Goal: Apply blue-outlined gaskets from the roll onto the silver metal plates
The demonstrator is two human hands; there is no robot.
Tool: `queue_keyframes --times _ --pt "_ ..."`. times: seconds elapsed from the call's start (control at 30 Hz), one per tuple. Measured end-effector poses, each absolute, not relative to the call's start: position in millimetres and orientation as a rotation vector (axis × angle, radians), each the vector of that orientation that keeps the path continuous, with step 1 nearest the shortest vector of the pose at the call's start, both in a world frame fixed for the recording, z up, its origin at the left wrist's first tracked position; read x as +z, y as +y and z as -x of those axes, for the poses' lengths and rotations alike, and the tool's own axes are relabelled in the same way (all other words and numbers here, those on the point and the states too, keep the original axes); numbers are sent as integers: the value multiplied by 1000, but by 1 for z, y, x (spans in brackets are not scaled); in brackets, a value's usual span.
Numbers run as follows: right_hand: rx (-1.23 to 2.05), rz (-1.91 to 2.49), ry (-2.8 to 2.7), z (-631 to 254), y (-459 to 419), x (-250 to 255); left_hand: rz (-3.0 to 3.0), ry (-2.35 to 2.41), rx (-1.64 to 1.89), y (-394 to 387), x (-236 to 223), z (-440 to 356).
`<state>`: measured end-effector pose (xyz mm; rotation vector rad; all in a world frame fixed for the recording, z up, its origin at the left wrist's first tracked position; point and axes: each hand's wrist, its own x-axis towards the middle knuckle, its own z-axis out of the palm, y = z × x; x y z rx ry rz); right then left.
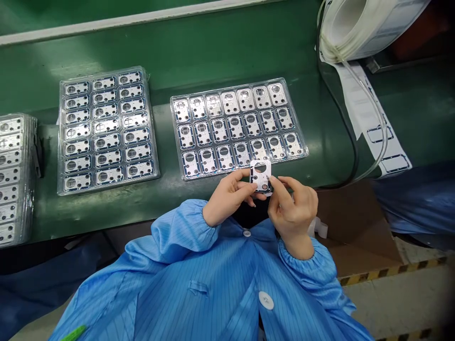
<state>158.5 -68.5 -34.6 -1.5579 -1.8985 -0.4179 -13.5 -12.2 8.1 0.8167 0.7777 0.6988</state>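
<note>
My left hand pinches a small white-and-silver rectangular plate with a large round hole and several dark smaller holes. The fingers lie at its left and underside. At the plate's right edge, my right hand is closed, its index fingertip and thumb pressed to the piece; whether a thin film is between them I cannot make out. Just beyond the hands rests a clear plastic tray with rows of similar silver plates, its near edge close to my left fingers.
Left of that tray lies a stack of clear trays with similar plates, and a taller stack stands at the far left. A big label roll trails a printed strip at right. A black cable curves beside it. Below is a cardboard box.
</note>
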Motion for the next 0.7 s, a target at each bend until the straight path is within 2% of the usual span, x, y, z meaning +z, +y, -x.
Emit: queue_keyframes --times 0.2,0.27,0.43,0.7 --pt "-454 1594 -1830 -164 -63 -35 -855 766 690 -14 6 13" --pt "-267 1586 -1732 -164 -61 -29 -857 766 682 -15 4 12" --pt "486 1534 -1438 -159 -62 -14 -881 768 671 -18 0 11" --pt "880 1358 -1211 -162 -55 -21 -880 713 629 -20 4 10"
